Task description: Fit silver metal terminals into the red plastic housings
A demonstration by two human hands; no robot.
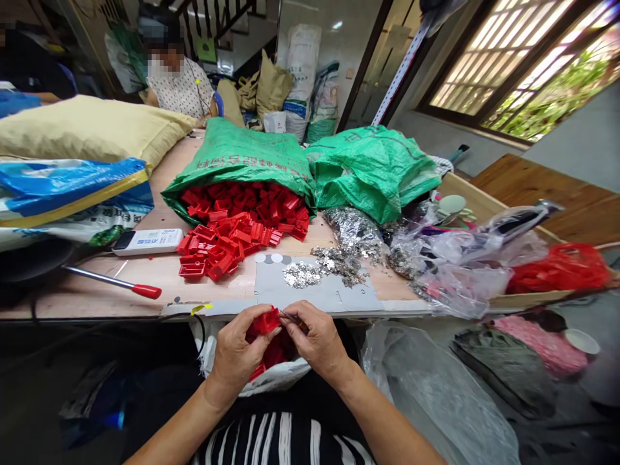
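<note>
My left hand (236, 347) grips a small red plastic housing (267, 319) between thumb and fingers, just off the table's front edge. Close against it, my right hand (314, 336) pinches a small dark metal piece (289, 316) at the housing's side; its exact shape is too small to tell. Below both hands a white sack (278, 381) with red parts in it sits at my lap. On the table ahead, a heap of red plastic housings (227, 242) spills from a green woven sack (252, 152). To its right lie piles of small silvery metal pieces (303, 274).
A lever with a red handle (146, 291) juts out at the left, near a white box (157, 241). A second green sack (372, 168), plastic bags (450, 258) and a red bag (562, 268) crowd the right. Another person (177, 77) sits across the table.
</note>
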